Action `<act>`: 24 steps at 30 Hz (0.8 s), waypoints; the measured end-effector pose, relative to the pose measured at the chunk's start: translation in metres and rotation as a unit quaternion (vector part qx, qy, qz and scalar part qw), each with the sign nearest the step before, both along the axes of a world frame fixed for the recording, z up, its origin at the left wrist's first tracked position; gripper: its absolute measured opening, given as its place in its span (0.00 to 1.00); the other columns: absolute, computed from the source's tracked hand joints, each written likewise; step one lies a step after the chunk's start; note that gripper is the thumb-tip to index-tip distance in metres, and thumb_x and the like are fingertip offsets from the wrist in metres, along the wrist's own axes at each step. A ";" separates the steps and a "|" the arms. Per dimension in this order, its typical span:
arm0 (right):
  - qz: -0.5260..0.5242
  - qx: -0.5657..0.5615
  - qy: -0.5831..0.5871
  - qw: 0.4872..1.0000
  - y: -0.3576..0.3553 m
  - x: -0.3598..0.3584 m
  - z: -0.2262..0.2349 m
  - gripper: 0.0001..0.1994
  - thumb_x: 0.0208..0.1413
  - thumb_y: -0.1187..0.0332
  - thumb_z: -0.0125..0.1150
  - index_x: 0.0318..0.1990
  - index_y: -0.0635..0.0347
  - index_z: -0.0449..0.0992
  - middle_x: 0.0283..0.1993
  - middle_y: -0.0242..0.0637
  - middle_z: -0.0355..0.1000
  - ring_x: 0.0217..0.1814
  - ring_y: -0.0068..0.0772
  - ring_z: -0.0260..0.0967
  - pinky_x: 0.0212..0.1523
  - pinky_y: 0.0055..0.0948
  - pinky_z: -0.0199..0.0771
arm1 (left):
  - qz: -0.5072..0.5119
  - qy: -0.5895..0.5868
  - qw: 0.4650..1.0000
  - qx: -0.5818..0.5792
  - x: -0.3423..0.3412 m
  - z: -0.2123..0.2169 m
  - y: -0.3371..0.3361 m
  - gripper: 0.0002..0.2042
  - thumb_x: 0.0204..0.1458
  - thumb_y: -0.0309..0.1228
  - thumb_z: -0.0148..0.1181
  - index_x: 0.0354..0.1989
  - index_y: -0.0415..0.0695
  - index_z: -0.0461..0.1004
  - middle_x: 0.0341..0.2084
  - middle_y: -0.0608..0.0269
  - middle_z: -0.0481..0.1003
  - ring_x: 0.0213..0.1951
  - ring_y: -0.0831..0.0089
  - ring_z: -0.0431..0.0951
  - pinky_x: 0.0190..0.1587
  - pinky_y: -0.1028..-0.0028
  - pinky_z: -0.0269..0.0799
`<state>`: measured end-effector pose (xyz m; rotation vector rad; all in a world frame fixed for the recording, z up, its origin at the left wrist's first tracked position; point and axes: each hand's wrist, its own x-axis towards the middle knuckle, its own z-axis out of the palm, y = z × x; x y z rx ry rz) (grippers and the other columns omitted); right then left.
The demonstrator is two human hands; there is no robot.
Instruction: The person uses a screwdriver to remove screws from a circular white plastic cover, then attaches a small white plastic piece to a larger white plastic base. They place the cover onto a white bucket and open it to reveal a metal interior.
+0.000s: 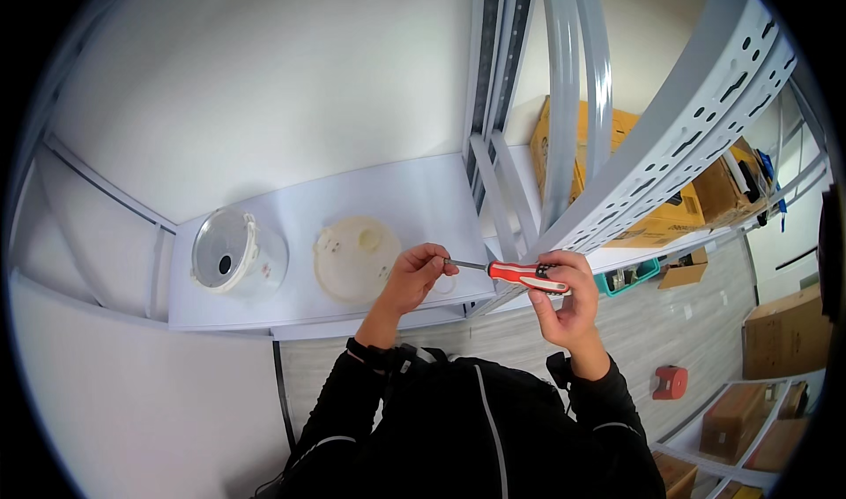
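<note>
A screwdriver [509, 272] with a red, white and black handle and a thin metal shaft lies level in front of me, its tip to the left. Its handle is in my right hand [571, 301], fingers on top and thumb below. The fingers of my left hand [412, 277] pinch together at the tip of the shaft; whether they also hold something small is hidden. Below the hands is a white shelf [423, 190]. On it, left of my left hand, lies a round cream-coloured plastic lid [335, 270]. Farther left stands a translucent white bucket [271, 261].
A perforated metal post [670, 129] rises close to my right hand. Behind it, yellow cardboard boxes [656, 226] sit on another shelf, with a teal basket [648, 274] below. A red stool [671, 382] stands on the floor at right, near more shelved boxes [738, 420].
</note>
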<state>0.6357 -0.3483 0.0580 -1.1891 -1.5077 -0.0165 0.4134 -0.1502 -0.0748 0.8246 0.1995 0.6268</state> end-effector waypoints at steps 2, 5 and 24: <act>-0.002 -0.007 -0.025 1.000 -0.001 -0.002 0.005 0.17 0.52 0.78 0.74 0.48 0.65 0.75 0.53 0.55 0.76 0.49 0.52 0.78 0.50 0.38 0.79 | 0.009 0.040 0.999 0.022 -0.003 -0.001 0.001 0.06 0.70 0.23 0.58 0.51 0.41 0.79 0.38 0.66 0.82 0.45 0.77 0.85 0.37 0.84 0.71; -0.002 -0.021 -0.036 0.999 -0.002 -0.006 0.003 0.17 0.54 0.77 0.73 0.49 0.64 0.74 0.55 0.56 0.75 0.50 0.48 0.76 0.52 0.38 0.78 | 0.020 0.053 0.997 0.043 -0.009 -0.002 0.004 0.05 0.70 0.25 0.59 0.50 0.42 0.79 0.38 0.67 0.82 0.44 0.80 0.85 0.31 0.86 0.64; 0.051 -0.100 -0.048 0.992 -0.008 -0.034 0.027 0.20 0.51 0.78 0.77 0.52 0.64 0.78 0.54 0.49 0.79 0.48 0.46 0.80 0.48 0.33 0.80 | 0.045 0.132 0.984 0.112 -0.051 0.017 0.003 0.07 0.70 0.26 0.59 0.50 0.41 0.81 0.36 0.58 0.86 0.30 0.87 0.75 0.24 0.84 0.56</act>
